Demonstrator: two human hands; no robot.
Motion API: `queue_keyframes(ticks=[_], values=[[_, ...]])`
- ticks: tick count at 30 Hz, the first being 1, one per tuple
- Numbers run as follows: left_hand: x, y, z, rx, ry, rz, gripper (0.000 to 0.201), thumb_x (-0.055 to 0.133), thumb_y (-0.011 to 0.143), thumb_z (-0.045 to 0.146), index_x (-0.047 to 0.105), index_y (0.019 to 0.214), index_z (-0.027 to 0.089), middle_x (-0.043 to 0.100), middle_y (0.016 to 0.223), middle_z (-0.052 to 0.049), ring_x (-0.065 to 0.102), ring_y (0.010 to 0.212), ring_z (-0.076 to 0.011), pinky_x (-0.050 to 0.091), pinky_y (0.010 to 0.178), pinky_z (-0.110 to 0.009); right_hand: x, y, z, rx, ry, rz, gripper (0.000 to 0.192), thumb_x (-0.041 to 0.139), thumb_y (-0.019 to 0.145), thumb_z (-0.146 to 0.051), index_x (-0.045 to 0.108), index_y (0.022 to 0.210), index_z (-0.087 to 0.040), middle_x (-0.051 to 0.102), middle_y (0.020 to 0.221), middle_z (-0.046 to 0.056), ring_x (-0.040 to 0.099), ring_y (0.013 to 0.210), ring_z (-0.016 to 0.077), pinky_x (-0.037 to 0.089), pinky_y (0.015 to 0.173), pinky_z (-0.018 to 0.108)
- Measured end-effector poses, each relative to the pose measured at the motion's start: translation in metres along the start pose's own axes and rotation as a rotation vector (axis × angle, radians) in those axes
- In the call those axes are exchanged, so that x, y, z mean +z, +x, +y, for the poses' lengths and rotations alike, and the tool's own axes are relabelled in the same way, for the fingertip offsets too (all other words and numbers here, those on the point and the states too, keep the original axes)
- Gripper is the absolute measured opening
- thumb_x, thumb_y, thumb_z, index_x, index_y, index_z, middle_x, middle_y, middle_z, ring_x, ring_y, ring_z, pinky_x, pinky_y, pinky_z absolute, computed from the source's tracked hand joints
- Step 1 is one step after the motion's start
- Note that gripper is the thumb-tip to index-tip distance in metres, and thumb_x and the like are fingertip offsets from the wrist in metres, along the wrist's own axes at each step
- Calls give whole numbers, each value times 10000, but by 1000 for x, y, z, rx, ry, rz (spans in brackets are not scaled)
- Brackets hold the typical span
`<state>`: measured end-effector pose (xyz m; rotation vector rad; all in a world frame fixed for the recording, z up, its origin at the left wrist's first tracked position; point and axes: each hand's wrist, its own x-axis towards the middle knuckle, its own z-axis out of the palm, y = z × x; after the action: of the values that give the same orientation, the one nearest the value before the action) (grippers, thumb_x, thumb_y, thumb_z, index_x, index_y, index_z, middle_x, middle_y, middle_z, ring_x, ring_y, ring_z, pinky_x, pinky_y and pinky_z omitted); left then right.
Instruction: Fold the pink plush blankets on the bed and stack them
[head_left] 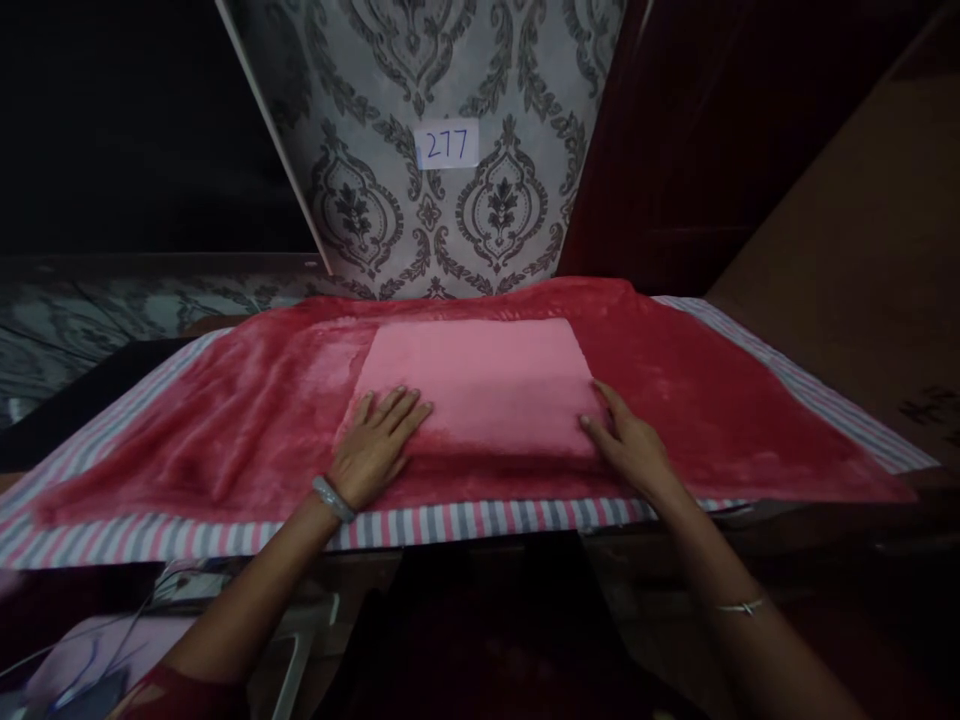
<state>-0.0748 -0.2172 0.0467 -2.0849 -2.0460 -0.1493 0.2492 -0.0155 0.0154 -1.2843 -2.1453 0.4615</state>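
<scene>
Dim surroundings — both hands, left (pixel 375 445) and right (pixel 626 440), fingers spread flat on folded pink cloth (pixel 480 385).

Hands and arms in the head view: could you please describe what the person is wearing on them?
Both hands are bare, without gloves. The left hand has a pale, chunky bangle at its wrist. The right hand has a thin silvery bracelet further up the forearm. A dark red sleeve shows near the left elbow.

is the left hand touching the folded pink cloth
Touching. The head view shows the left hand lying flat, its fingertips resting on the near left corner of the folded pink cloth, with no gap visible.
</scene>
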Motion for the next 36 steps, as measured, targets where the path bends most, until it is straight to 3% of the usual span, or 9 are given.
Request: queue_keyframes(ticks=[4, 9, 14, 18, 22, 25, 28, 31, 36], values=[[11, 6, 10, 43, -2, -3, 751, 467, 796, 27, 416, 1508, 262, 402, 1582, -67, 281, 1499, -261, 210, 1219, -543, 10, 3, 1, -188, 136, 134, 548, 515, 882, -387, 537, 1400, -210, 617, 1364, 107, 599, 1213, 290, 485, 1024, 456], [24, -6, 14, 21, -54, 7, 722, 421, 822, 16, 433, 1501, 259, 398, 1583, -78, 257, 1507, -271, 226, 1207, -565, 23, -9, 25, -146, 156, 96, 500, 490, 881, -348, 568, 1355, -210, 655, 1290, 109, 630, 1147, 281, 519, 973, 464], [-8, 1, -11, 51, -331, 2, 533, 469, 962, 355, 445, 1482, 239, 481, 1530, -82, 401, 1438, -249, 316, 1190, -488, -4, 6, 11, -219, 23, 143, 488, 442, 932, -421, 591, 1348, -214, 668, 1257, 119, 620, 1147, 298, 502, 994, 482], [-48, 69, -29, -81, -318, 179, 549, 367, 996, 436, 447, 1475, 178, 475, 1530, -109, 397, 1438, -255, 300, 1197, -471, -20, 63, -57, -348, -26, 124, 556, 368, 975, -393, 468, 1467, -154, 527, 1465, 121, 472, 1354, 271, 371, 1139, 434], [-59, 161, -17, -217, -189, 92, 542, 375, 993, 337, 408, 1488, 117, 421, 1558, -159, 352, 1462, -266, 280, 1194, -450, 6, 123, -128, -238, -220, -110, 551, 323, 972, -255, 425, 1484, -78, 459, 1519, 162, 424, 1389, 272, 333, 1141, 403], [-43, 211, -3, -306, -133, -155, 486, 407, 988, 345, 504, 1415, 135, 496, 1502, -161, 435, 1404, -284, 318, 1157, -451, 39, 151, -153, -122, -366, -329, 486, 333, 980, -231, 526, 1407, -98, 494, 1485, 177, 442, 1370, 283, 347, 1104, 413], [-17, 239, -1, -307, -141, -278, 447, 455, 969, 438, 652, 1244, 146, 640, 1341, -161, 579, 1260, -301, 421, 1061, -429, 66, 168, -156, -81, -400, -385, 429, 372, 970, -215, 624, 1308, -132, 560, 1420, 179, 472, 1342, 301, 346, 1077, 456], [7, 249, -9, -315, -130, -297, 458, 403, 985, 451, 693, 1167, 147, 689, 1252, -162, 624, 1190, -291, 446, 1012, -408, 83, 176, -145, -46, -417, -367, 428, 339, 988, -229, 665, 1240, -117, 630, 1317, 198, 541, 1258, 304, 347, 1044, 462], [39, 242, -14, -331, -102, -190, 500, 273, 1017, 401, 664, 1195, 145, 674, 1247, -163, 590, 1203, -300, 417, 1013, -461, 102, 173, -118, -61, -416, -241, 488, 270, 1020, -309, 690, 1168, -109, 678, 1200, 191, 576, 1151, 300, 366, 982, 415]])
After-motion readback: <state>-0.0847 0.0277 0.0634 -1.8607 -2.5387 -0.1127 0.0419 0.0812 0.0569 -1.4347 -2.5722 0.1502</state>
